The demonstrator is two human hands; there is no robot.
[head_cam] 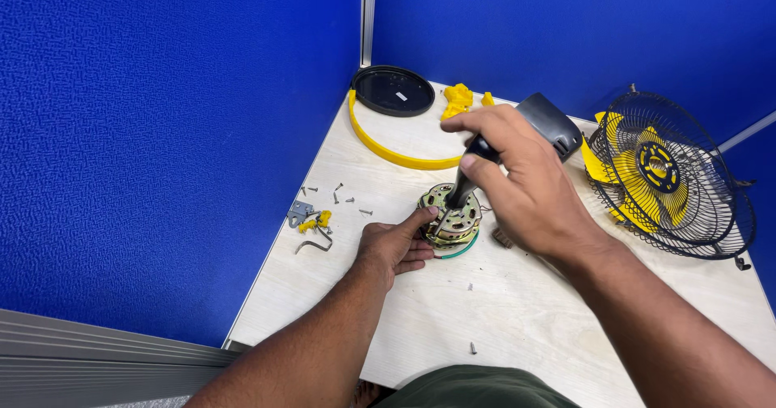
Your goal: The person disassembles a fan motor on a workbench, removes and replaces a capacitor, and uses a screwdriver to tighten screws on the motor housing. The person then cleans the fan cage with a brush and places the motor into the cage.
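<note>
Spanning most of the view, the pale wood counter (517, 311) sits in a corner of blue partition walls (162, 133), w/ a small fan motor (450, 218) near its middle as the landmark. Far right of the motor, at the counter's right edge, lies a black wire fan guard (711, 214) w/ yellow blades (630, 169) inside, tilted on its side. Behind the motor, toward the corner, a curved yellow band (388, 147) lies on the counter, and a round black disc (394, 91) sits at the band's far end, touching or just beside it; can't tell which. Just right of the disc, well behind the motor, are a few yellow plastic pieces (459, 99). The right hand (525, 181) is directly above and right of the motor, clenched around the black handle of a screwdriver (477, 161) whose shaft points down onto the motor's top; a dark grey housing (551, 121) shows just behind that hand. The left hand (394, 246) is at the motor's left side, fingers open and pressed against it, thumb on the rim, steadying rather than wrapping it. A green wire (462, 252) curls at the motor's base. Left of the motor, near the counter's left edge, lie a small metal bracket (300, 211), a yellow clip, a bent wire and several loose screws (339, 191); one more screw (473, 347) lies in front of the motor.
</note>
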